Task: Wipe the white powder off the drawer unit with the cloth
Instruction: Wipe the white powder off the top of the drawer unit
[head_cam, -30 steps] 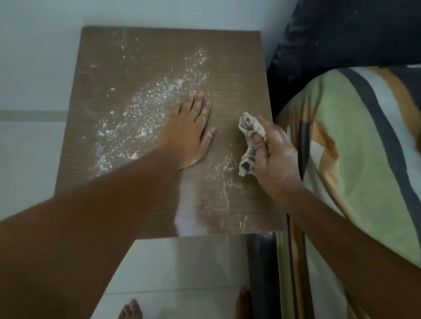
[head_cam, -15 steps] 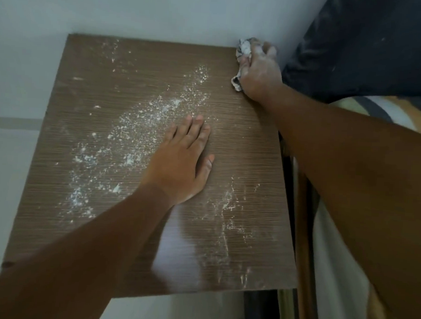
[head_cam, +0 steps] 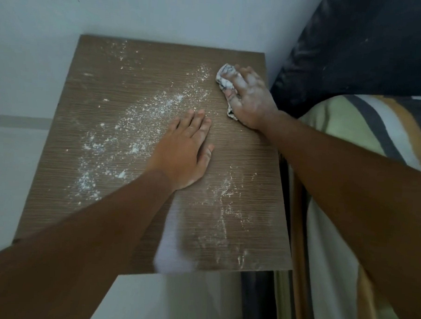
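The brown wood-grain top of the drawer unit [head_cam: 146, 69] fills the middle of the view. White powder [head_cam: 144, 113] lies scattered in a diagonal band across its left half, with thinner streaks [head_cam: 226, 208] near the front right. My right hand [head_cam: 250, 98], dusted white, presses a crumpled white patterned cloth [head_cam: 224, 78] onto the top near the far right edge. My left hand [head_cam: 183, 151] lies flat, palm down, on the middle of the top, fingers together, holding nothing.
A pale wall [head_cam: 162, 15] runs behind the unit and pale floor [head_cam: 14, 165] lies to its left. Close on the right are a dark cushion [head_cam: 369, 45] and bedding with green, orange and dark stripes [head_cam: 375, 128].
My right hand carried the cloth from the front right to the far right corner, then drew it back toward me and slightly left. My left hand stayed flat in place.
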